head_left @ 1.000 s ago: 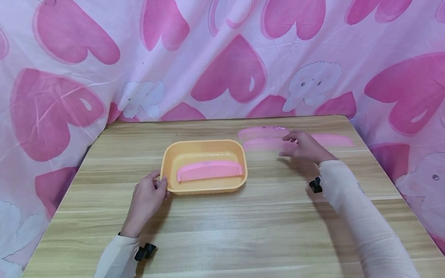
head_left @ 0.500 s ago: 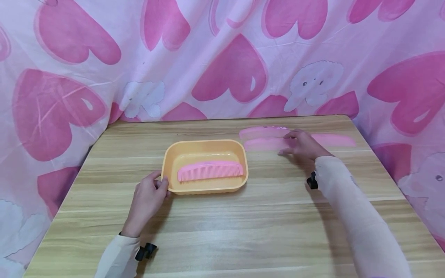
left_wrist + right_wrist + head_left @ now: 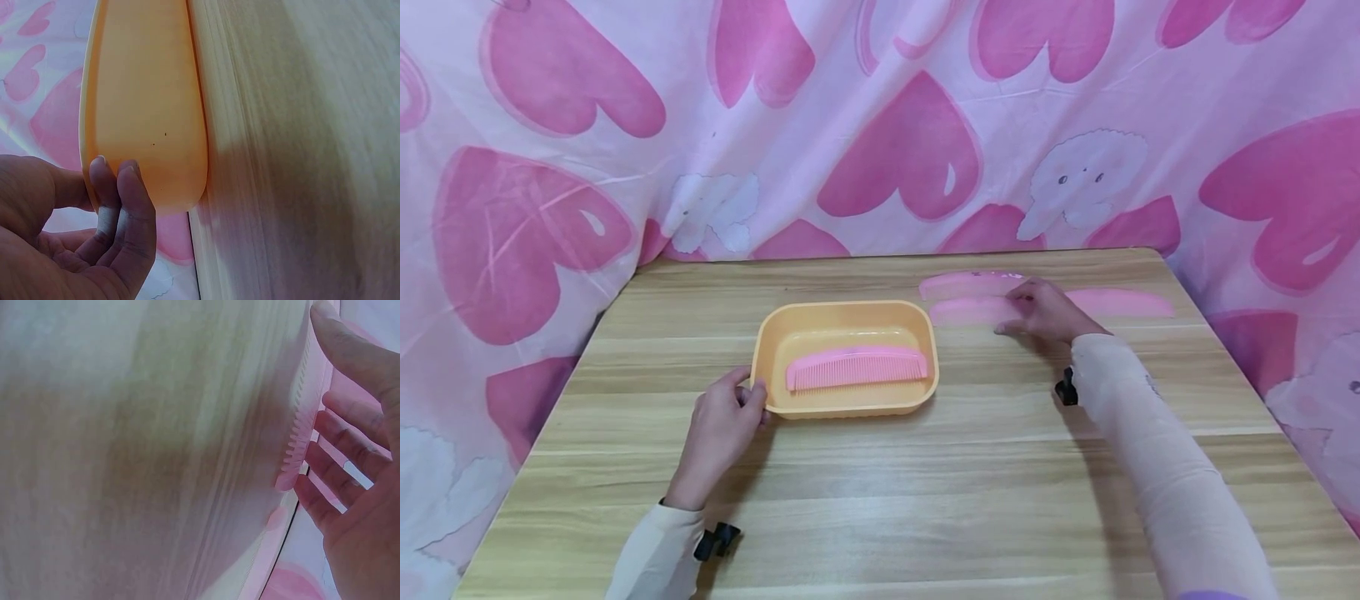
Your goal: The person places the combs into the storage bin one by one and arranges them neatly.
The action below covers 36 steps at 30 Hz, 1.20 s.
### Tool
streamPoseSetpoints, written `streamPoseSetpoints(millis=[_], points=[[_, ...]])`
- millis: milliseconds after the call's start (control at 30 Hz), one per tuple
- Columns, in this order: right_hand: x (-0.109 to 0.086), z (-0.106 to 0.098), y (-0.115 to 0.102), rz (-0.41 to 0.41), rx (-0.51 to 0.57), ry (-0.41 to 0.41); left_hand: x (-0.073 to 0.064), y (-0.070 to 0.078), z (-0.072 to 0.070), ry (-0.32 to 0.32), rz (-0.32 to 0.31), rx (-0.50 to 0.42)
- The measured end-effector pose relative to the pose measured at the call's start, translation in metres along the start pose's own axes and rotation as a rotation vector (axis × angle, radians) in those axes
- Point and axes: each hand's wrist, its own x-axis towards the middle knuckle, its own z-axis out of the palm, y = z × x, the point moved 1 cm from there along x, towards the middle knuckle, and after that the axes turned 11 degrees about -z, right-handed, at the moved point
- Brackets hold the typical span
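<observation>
A yellow plastic container sits mid-table with a pink comb lying inside it. My left hand pinches its left end; in the left wrist view the fingertips press the outer wall and the thumb is over the rim. Back right, my right hand is over another pink comb that lies on the table. In the right wrist view its fairly straight fingers reach the back of that toothed comb, with the thumb by its far end.
Just behind lies a pink comb with printed marks, and to the right of the hand a further pink comb. Heart-patterned pink cloth hangs right behind the wooden table and along both its sides.
My right hand has moved slightly left and down onto the front comb, its fingers and thumb coming closer to it. The left hand keeps its hold on the container.
</observation>
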Motion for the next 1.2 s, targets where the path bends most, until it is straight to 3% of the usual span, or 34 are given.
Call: streamPoseSetpoints(millis=[233, 633, 833, 1033, 1200], points=[[0.002, 0.000, 0.000, 0.031, 0.020, -0.019, 0.000, 0.000, 0.000, 0.003, 0.005, 0.005], [-0.002, -0.002, -0.001, -0.051, -0.030, -0.062, -0.001, 0.000, 0.000, 0.002, 0.005, 0.008], [-0.005, -0.001, 0.000, -0.041, -0.022, -0.067, -0.001, 0.001, 0.000, 0.001, -0.005, 0.011], [-0.008, 0.002, 0.001, -0.025, -0.016, -0.045, 0.000, 0.001, 0.000, 0.004, 0.001, 0.010], [-0.009, 0.005, 0.003, -0.063, -0.028, -0.019, 0.000, 0.000, 0.000, 0.006, 0.013, 0.010]])
